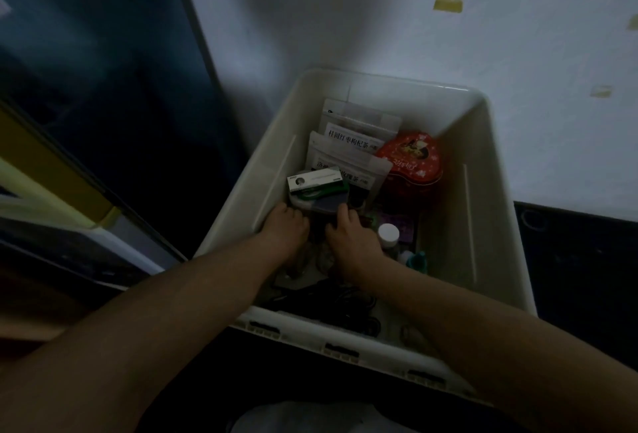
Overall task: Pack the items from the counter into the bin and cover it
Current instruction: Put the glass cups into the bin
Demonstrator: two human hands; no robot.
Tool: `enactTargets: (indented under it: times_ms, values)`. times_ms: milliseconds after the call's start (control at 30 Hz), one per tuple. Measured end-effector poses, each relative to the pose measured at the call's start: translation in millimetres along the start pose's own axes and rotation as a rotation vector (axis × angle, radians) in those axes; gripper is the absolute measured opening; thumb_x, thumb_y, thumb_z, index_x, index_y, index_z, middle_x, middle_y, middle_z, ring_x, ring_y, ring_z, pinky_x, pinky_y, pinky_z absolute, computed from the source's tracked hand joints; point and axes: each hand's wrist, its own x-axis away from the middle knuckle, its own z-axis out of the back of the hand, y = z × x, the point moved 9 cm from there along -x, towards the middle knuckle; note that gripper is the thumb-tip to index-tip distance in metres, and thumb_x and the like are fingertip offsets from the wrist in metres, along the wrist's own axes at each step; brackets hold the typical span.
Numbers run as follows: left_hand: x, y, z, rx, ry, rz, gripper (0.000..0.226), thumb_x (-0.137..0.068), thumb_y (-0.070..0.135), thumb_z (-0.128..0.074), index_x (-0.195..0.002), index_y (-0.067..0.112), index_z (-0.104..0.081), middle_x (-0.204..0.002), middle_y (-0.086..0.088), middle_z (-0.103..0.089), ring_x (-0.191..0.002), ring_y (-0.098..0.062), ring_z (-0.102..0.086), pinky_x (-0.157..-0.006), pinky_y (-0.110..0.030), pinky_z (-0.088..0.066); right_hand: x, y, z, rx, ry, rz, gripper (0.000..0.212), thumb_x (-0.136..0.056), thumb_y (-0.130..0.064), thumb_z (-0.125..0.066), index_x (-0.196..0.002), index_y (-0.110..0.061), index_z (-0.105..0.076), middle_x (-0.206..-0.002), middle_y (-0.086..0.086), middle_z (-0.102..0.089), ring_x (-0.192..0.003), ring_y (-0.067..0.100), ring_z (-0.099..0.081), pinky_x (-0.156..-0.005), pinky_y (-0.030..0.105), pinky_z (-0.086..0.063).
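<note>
A white plastic bin (pixel 480 211) stands open on the floor below me, with no lid in view. Inside lie two white tea pouches (pixel 348 142), a red heart-shaped tin (pixel 412 163), a white and green box (pixel 316 182), a white-capped bottle (pixel 388 234) and black cables (pixel 331 301). Both my hands are down in the bin. My left hand (pixel 286 225) and my right hand (pixel 352 239) grip the two sides of a dark flat container (pixel 328 206) under the white and green box. The scene is dim.
A dark cabinet or door panel (pixel 103 87) rises at the left, with a yellow and white edge (pixel 51 184) beside it. A white wall (pixel 448 18) stands behind the bin. The floor at the right (pixel 583 277) is dark.
</note>
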Motion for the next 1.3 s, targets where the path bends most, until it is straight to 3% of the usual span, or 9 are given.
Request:
enactTargets:
  times_ms: [400, 733, 867, 1067, 1300]
  values:
    - [-3, 6, -1, -0.009, -0.005, -0.014, 0.056, -0.091, 0.036, -0.053, -0.134, 0.003, -0.038, -0.136, -0.013, -0.045, -0.125, -0.026, -0.043, -0.101, -0.03, -0.03, -1, 0, -9, 0.094, 0.05, -0.035, 0.046, -0.095, -0.023, -0.045, -0.137, -0.006, -0.04, -0.15, 0.024, -0.01, -0.132, 0.034, -0.027, -0.085, 0.037, -0.041]
    - [-11, 11, -12, -0.005, -0.008, -0.025, 0.037, -0.098, 0.022, -0.039, -0.128, 0.002, -0.042, -0.133, -0.015, -0.048, -0.122, -0.028, -0.045, -0.098, -0.032, -0.032, -5, 3, -24, 0.114, 0.047, -0.064, 0.051, -0.095, -0.023, -0.043, -0.141, -0.005, -0.031, -0.153, 0.03, 0.0, -0.143, 0.039, -0.011, -0.098, 0.044, -0.037]
    - [-12, 10, -14, 0.071, -0.028, -0.007, 0.039, -0.096, 0.025, -0.045, -0.128, 0.001, -0.044, -0.131, -0.016, -0.049, -0.121, -0.029, -0.046, -0.098, -0.033, -0.034, -6, 5, -26, 0.122, 0.06, -0.074, 0.05, -0.095, -0.025, -0.043, -0.14, -0.004, -0.032, -0.152, 0.031, -0.002, -0.142, 0.039, -0.012, -0.097, 0.044, -0.037]
    - [-12, 12, -16, 0.077, -0.067, -0.03, 0.061, -0.087, 0.038, -0.06, -0.131, 0.003, -0.038, -0.133, -0.013, -0.046, -0.122, -0.027, -0.046, -0.097, -0.031, -0.034, -6, 6, -27, 0.132, 0.04, -0.068, 0.058, -0.094, -0.03, -0.048, -0.142, -0.005, -0.028, -0.152, 0.031, 0.0, -0.142, 0.04, -0.01, -0.097, 0.043, -0.037]
    - [-14, 13, -18, 0.151, -0.071, -0.016, 0.057, -0.088, 0.038, -0.058, -0.131, 0.005, -0.039, -0.135, -0.014, -0.047, -0.124, -0.027, -0.047, -0.099, -0.032, -0.035, -5, 7, -26, 0.162, 0.024, -0.076, 0.065, -0.092, -0.035, -0.05, -0.143, -0.003, -0.024, -0.151, 0.031, -0.001, -0.142, 0.039, -0.012, -0.094, 0.042, -0.039]
